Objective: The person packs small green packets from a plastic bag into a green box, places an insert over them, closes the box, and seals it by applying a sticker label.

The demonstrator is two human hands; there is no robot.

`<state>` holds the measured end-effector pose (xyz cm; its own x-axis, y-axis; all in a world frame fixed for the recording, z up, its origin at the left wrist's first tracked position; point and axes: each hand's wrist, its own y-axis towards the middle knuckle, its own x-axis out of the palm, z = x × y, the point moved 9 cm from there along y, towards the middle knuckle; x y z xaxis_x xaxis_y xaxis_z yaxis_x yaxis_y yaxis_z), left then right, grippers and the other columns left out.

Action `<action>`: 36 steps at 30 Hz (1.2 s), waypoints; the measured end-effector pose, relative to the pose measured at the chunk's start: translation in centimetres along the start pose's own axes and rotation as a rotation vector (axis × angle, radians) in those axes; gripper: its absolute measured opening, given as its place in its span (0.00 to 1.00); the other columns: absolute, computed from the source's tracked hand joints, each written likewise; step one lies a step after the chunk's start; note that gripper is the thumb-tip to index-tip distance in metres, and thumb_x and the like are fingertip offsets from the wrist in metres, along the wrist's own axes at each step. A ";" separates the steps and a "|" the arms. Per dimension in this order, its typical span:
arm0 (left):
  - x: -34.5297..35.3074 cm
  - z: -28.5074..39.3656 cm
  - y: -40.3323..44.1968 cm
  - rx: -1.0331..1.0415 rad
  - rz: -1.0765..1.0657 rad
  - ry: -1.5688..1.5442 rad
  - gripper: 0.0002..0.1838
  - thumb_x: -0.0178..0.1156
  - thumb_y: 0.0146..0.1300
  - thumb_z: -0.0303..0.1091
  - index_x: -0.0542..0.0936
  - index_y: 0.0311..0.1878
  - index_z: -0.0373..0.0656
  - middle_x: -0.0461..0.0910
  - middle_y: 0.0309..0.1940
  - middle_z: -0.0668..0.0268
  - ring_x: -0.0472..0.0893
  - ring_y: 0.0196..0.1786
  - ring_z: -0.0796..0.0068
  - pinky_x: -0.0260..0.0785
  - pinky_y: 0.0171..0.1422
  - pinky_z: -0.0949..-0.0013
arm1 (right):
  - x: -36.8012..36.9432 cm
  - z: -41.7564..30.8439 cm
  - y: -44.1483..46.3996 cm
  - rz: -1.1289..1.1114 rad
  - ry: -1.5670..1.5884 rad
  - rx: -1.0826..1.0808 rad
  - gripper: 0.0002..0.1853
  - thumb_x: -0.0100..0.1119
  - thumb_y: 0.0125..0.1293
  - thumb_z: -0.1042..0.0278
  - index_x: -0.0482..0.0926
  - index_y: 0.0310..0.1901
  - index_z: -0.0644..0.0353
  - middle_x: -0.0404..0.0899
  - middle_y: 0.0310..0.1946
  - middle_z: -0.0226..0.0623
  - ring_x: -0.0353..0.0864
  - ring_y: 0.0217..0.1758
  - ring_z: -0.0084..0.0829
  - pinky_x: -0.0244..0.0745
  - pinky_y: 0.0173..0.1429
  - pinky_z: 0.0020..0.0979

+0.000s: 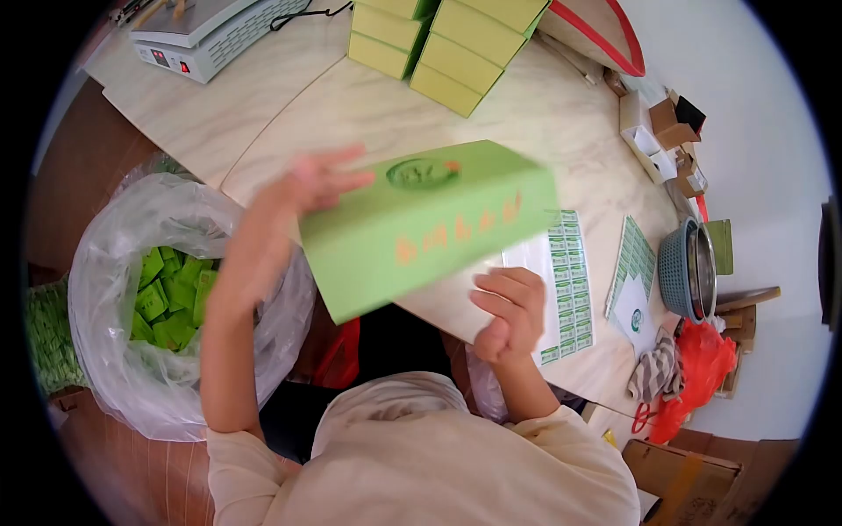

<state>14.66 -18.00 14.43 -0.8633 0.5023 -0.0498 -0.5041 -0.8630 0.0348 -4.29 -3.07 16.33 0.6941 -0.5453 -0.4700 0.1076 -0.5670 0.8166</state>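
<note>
A light green box (438, 223) with an oval emblem on top and orange lettering on its side is tilted above the table's front edge, blurred by motion. At its left end is my left hand (316, 182), gripping it with fingers over the upper edge; the thumb is hard to make out. Below the box's right end, my right hand (513, 311) is apart from it, fingers curled in toward the thumb. Whatever it may pinch is too small to see. Beside that hand lies a sheet of green-and-white labels (570, 294).
Stacked green boxes (465, 57) stand at the back, near a white appliance (197, 53). A clear plastic bag (96, 298) with green packets (171, 294) stands at left. To the right are a blue basket (677, 272), another label sheet (633, 254) and a red bag (702, 368).
</note>
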 end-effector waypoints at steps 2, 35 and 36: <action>2.7 -1.8 -0.9 0.048 -0.054 0.398 0.30 0.43 0.72 0.52 0.65 0.68 0.41 0.71 0.63 0.58 0.67 0.68 0.61 0.47 0.76 0.58 | -0.7 0.8 0.6 0.013 -0.035 0.048 0.14 0.44 0.66 0.68 0.80 0.41 0.65 0.82 0.40 0.45 0.78 0.45 0.46 0.70 0.53 0.44; -1.6 -11.3 -10.0 -0.094 0.461 -0.142 0.21 0.48 0.73 0.44 0.73 0.57 0.37 0.78 0.49 0.62 0.76 0.53 0.70 0.65 0.61 0.68 | 9.0 2.1 -3.3 -0.579 -0.094 0.108 0.49 0.74 0.46 0.61 0.57 0.70 0.53 0.49 0.73 0.51 0.50 0.75 0.53 0.45 0.74 0.56; -1.1 -11.1 -10.5 -0.100 0.459 -0.134 0.21 0.48 0.73 0.44 0.73 0.57 0.37 0.78 0.49 0.62 0.76 0.53 0.70 0.65 0.61 0.68 | 9.5 1.1 -3.9 -0.552 -0.055 0.025 0.48 0.74 0.46 0.61 0.59 0.69 0.53 0.51 0.73 0.50 0.51 0.75 0.51 0.46 0.74 0.56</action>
<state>21.13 -10.11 3.05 -0.9949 0.0652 0.0776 -0.0709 -0.9948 -0.0737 1.07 -6.74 8.30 0.5010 -0.1938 -0.8434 0.4274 -0.7921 0.4359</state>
